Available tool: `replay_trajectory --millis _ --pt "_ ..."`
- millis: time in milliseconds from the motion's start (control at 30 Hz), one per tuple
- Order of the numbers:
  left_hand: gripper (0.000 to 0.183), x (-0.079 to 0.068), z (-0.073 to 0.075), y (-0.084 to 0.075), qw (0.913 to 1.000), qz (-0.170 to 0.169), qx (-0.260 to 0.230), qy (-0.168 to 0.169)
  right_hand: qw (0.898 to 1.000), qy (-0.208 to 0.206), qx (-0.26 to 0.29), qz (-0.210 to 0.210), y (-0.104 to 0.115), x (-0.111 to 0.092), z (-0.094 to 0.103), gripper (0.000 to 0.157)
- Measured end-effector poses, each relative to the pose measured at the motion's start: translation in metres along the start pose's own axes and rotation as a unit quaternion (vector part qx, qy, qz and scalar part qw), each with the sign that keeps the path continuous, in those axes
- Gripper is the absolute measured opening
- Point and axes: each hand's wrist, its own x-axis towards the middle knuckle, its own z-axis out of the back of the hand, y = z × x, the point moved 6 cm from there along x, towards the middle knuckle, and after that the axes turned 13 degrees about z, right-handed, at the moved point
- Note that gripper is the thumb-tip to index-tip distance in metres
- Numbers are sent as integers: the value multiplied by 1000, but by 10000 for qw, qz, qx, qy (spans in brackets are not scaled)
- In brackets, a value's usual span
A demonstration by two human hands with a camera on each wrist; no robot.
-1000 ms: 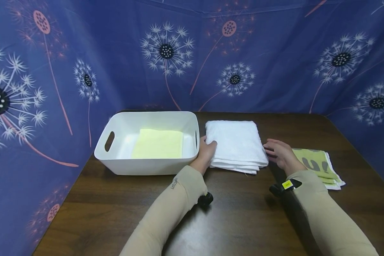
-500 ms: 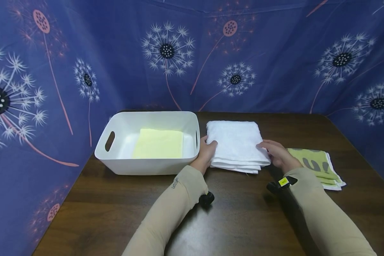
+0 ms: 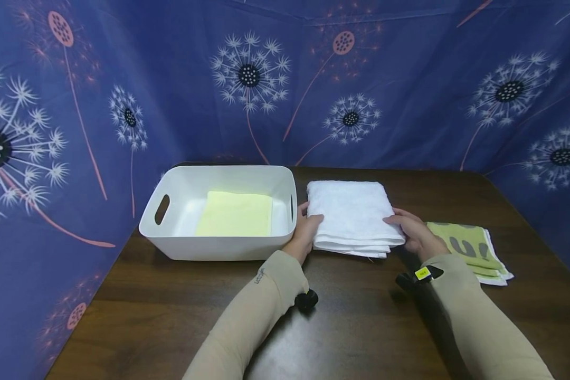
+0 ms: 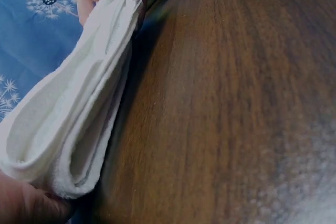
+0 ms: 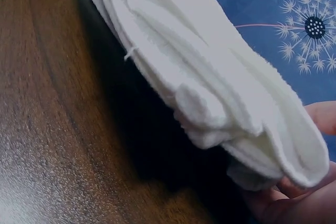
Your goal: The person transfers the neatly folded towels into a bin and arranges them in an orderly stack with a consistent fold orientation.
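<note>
A folded white towel (image 3: 349,211), thick and in several layers, lies between my two hands in the middle of the head view. My left hand (image 3: 305,232) grips its left edge, thumb on top and fingers tucked beneath. On the opposite side my right hand (image 3: 415,235) holds the right edge the same way. The left wrist view shows the layered front edge of the towel (image 4: 79,98) with a hand at each end. In the right wrist view a dark shadow runs under the towel (image 5: 199,66), and a loose thread hangs from it. The fingers below are mostly hidden.
Just left of the left hand stands a white plastic bin (image 3: 218,248) with handle holes, a folded pale yellow cloth (image 3: 235,214) inside. A folded green-and-grey patterned towel (image 3: 470,248) lies by the right forearm. Behind the brown wooden table (image 3: 351,327) hangs a blue dandelion-print curtain (image 3: 408,79).
My right hand has moved left from beside the white towel and taken hold of its right edge. The towel has shifted slightly right. The left hand keeps its grip.
</note>
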Motion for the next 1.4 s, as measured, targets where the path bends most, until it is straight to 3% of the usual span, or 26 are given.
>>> replay_trajectory --millis 300,633,967,1400 --pt "58 0 -2 1 9996 80 -267 93 9931 64 1138 273 7 -4 1 71" --pt "57 -3 -5 -3 9979 -126 -560 306 9805 134 1922 390 16 -15 5 72" --pt "55 -10 -12 -11 9936 -312 -864 659 9760 254 2068 631 24 -25 14 75" --pt "55 -17 -16 -19 9931 -290 -841 763 9654 379 2408 929 35 -34 19 73"
